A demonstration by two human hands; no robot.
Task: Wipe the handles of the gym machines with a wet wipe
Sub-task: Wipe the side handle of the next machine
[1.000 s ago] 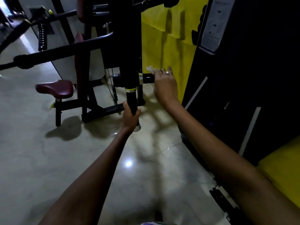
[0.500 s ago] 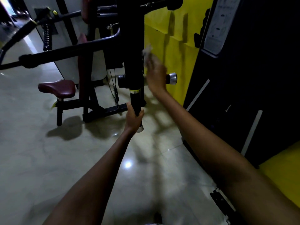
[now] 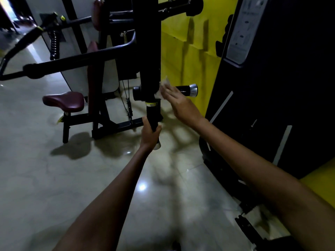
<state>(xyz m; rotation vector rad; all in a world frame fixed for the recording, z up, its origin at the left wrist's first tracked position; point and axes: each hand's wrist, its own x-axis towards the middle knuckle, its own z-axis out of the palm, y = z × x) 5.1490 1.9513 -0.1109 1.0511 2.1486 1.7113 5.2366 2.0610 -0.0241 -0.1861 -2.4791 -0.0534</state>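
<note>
Wiping the handles of a gym machine, seen from the head camera.
My left hand (image 3: 150,134) had its grip wrapped around the vertical handle (image 3: 153,117) hanging below the black upright post (image 3: 149,51). My right hand (image 3: 178,102) held the wet wipe (image 3: 164,86) under nearly straight fingers, pressed where the horizontal handle (image 3: 186,90) with its silver end cap meets the post. A maroon seat (image 3: 63,101) stood to the left on the glossy floor (image 3: 54,178).

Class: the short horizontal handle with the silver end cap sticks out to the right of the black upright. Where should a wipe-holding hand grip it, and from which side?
Grip the black sleeve of the horizontal handle, between the right hand and the silver cap. Come from above, fingers wrapping over: the bar lies level and its free end is unobstructed.
</note>
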